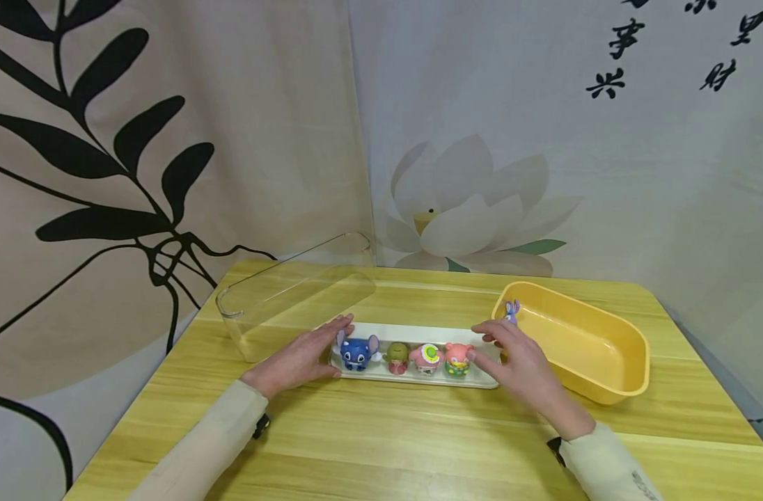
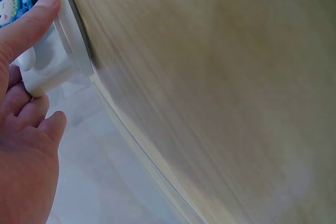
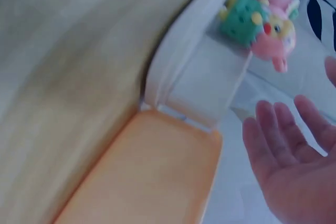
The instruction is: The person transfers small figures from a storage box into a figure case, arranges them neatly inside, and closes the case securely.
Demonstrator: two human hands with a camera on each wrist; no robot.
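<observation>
A long white tray lies across the table, carrying a row of small toy figures: a blue big-eared one, a green one, a pink one with a rainbow-like swirl and a pink one at the right. My left hand grips the tray's left end; in the left wrist view its thumb presses the edge while the fingers curl around the end. Beside the tray's right end hovers my right hand, fingers spread and holding nothing; the right wrist view shows it apart from the tray.
A yellow plastic bin stands at the right, close to the tray's right end. A purple rabbit-eared figure is at the bin's left end. Behind my left hand a clear, box-shaped cover stands on the wooden table. Printed curtains hang behind.
</observation>
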